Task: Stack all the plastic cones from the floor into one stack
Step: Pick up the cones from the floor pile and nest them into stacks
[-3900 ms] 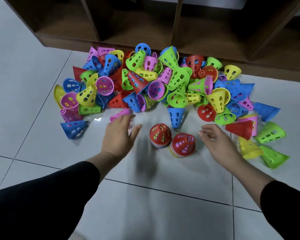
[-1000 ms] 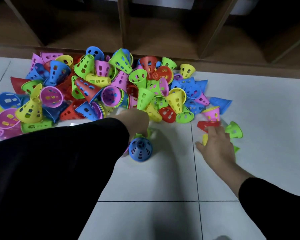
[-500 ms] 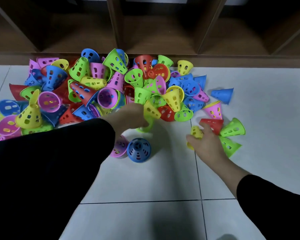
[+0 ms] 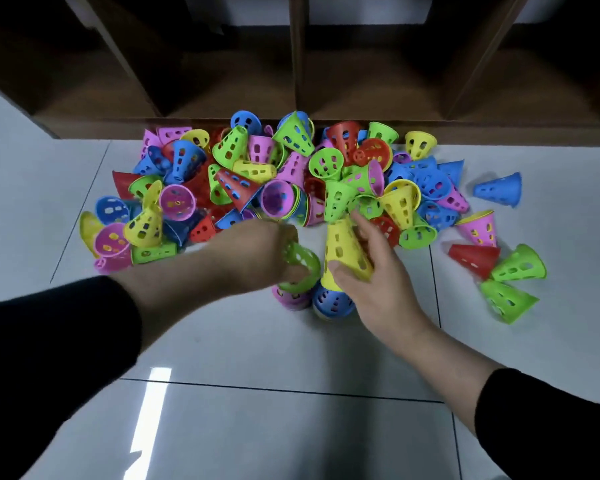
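A big heap of perforated plastic cones in several colours covers the tiled floor in front of a shelf. My left hand grips a green cone just above a pink-topped stack. My right hand holds a yellow cone, narrow end up, over a blue-topped stack. Both short stacks stand side by side on the floor, partly hidden by the hands and the held cones.
A dark wooden shelf unit runs along the far edge behind the heap. Loose cones lie to the right: a blue one, a red one and two green ones. Bare grey tiles stretch toward me.
My right hand has lifted a yellow cone from the right and carried it left over the blue-topped stack. My left hand has drawn a green cone back from the heap to the pink-topped stack.
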Demonstrator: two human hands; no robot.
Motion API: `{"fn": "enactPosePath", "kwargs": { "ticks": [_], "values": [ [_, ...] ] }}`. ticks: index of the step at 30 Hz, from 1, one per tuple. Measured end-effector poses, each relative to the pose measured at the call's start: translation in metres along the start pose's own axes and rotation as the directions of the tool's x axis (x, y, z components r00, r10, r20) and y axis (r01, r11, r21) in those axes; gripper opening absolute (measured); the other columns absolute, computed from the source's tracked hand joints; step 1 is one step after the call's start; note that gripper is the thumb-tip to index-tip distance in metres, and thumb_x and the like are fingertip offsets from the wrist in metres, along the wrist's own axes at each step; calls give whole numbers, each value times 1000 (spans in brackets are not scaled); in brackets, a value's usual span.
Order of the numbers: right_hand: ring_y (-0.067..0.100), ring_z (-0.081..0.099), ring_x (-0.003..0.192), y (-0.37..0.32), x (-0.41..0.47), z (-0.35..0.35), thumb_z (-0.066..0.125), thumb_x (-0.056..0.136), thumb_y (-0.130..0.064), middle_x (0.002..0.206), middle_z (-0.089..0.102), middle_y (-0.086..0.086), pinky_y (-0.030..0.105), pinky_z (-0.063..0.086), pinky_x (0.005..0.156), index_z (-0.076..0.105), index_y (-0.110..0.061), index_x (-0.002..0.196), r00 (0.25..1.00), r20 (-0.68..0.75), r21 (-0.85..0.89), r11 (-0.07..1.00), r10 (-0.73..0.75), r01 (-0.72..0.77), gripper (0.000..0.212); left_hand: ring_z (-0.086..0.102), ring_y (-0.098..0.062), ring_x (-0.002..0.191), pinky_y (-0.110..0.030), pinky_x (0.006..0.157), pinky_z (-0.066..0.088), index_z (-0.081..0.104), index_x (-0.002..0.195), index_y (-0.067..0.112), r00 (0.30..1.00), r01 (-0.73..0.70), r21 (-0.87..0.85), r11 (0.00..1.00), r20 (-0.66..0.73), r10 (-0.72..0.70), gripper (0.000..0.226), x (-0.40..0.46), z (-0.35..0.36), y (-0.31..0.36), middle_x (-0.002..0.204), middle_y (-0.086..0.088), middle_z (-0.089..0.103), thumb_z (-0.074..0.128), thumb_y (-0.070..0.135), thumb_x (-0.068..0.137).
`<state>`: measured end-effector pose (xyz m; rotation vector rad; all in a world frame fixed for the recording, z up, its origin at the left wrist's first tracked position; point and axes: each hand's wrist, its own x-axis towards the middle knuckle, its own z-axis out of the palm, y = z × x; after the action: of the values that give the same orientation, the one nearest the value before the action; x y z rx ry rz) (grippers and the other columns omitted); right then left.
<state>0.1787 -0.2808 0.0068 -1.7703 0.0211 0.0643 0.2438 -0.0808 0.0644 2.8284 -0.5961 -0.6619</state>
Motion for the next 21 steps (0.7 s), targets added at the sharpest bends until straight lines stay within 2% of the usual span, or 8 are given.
{"fn": "enactPosePath", "kwargs": {
  "ticks": [2,4,6,9,14,21],
  "values": [
    [-14,34,134,13,-6,3,70,86,-26,142,42,-19,8,31,106,43,-31,145,997,69,-147,988,-32,42,64,58,-21,82,-33,65,48,60,109,22,1000,22,49,999,2,-22,47,1,27,2,94,0,58,61,62,84],
    [-10,41,125,31,-12,2,74,86,-23,133,46,-15,13,35,104,49,-23,139,993,114,-301,952,-21,55,58,57,-25,86,-33,64,44,57,114,23,998,51,63,997,-29,-49,49,3,49,1,102,-1,54,63,59,82],
    [3,50,115,44,-18,0,78,83,-22,125,52,-11,26,43,99,52,-25,128,991,128,-404,914,31,23,52,60,-28,95,-39,70,50,52,123,23,993,102,7,995,-56,-101,53,4,66,-5,113,-3,52,65,55,83],
    [11,53,111,54,-18,-1,77,83,-34,123,57,-10,27,44,87,48,-32,126,989,128,-523,852,73,5,52,60,-31,96,-38,77,50,50,125,23,981,167,-191,967,-69,-183,51,5,84,-10,111,-4,53,66,52,86],
    [18,52,112,54,-10,-10,74,86,-33,124,59,-4,32,42,83,46,-27,129,996,82,-601,799,29,26,51,59,-32,93,-37,74,49,50,120,23,963,191,-309,932,-124,-238,44,15,99,8,108,-4,55,68,44,86],
    [24,56,110,63,6,-71,75,85,-35,118,61,3,38,49,88,47,-26,133,991,-101,-624,771,82,-128,57,59,-36,91,-34,68,38,52,116,18,952,146,-383,912,-197,-235,45,52,104,63,98,-5,53,67,48,87]
  ]
}}
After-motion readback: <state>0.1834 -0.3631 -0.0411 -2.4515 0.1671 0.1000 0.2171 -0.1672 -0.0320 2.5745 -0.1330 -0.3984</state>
